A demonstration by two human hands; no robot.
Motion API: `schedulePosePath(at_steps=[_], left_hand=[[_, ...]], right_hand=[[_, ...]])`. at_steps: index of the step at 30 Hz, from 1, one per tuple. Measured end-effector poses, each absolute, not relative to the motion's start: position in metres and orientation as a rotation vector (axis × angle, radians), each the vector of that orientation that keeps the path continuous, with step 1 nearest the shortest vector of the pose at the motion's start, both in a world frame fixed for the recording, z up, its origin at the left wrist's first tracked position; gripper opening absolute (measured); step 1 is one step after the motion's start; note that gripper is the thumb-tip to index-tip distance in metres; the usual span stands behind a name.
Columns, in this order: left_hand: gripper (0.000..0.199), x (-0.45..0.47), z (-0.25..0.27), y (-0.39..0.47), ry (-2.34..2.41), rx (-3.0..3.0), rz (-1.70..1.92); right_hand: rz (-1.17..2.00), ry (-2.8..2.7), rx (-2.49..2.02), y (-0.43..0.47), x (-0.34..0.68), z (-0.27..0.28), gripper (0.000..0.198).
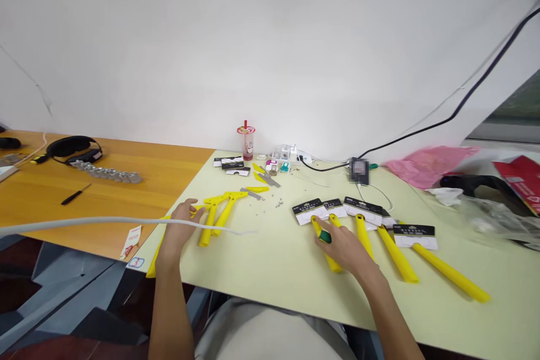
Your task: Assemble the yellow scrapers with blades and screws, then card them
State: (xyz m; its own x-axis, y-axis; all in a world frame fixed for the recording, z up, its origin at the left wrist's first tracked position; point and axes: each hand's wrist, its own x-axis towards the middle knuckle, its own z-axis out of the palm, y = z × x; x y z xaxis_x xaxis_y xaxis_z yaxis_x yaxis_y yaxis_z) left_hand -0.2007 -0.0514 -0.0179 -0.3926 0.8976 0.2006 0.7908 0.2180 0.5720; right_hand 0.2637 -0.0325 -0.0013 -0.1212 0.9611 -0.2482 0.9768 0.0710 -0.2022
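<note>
My left hand (180, 230) is at the table's left edge, its fingers curled about the head of a yellow scraper handle (155, 256) that lies partly beneath it. Beside it are two more yellow T-shaped scraper handles (214, 216). A green-ended tool (324, 236), seemingly a screwdriver, is held in my right hand (343, 244); most of it is hidden. That hand rests over a yellow scraper (333, 263) with a black-and-white card (310, 211) on its head. More carded yellow scrapers (399, 256) fan out to the right.
Loose blades (270, 180), yellow covers (258, 188) and small metal bits (279, 202) lie mid-table. Behind are a cup with a straw (247, 143), a power strip (291, 153) and spare cards (232, 165). A pale cable (105, 220) crosses in front of my left hand. Plastic bags (485, 216) lie right.
</note>
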Motion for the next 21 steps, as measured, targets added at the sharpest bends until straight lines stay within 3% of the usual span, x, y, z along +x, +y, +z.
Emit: schedulePosePath(at_steps=[14,19,21], left_hand=[[0.063,-0.205,-0.034,-0.079,2.483,1.703,0.799],[0.072,-0.226,-0.032,-0.094,2.767,1.499,0.489],[0.078,-0.232,-0.034,-0.099,2.771,1.427,0.368]], right_hand=[[-0.358,2.233,2.298,-0.028,0.315,-0.004,0.068],[0.058,2.437,2.457,0.012,0.362,-0.004,0.042],[0.224,2.435,2.477,0.044,0.386,-0.011,0.043]])
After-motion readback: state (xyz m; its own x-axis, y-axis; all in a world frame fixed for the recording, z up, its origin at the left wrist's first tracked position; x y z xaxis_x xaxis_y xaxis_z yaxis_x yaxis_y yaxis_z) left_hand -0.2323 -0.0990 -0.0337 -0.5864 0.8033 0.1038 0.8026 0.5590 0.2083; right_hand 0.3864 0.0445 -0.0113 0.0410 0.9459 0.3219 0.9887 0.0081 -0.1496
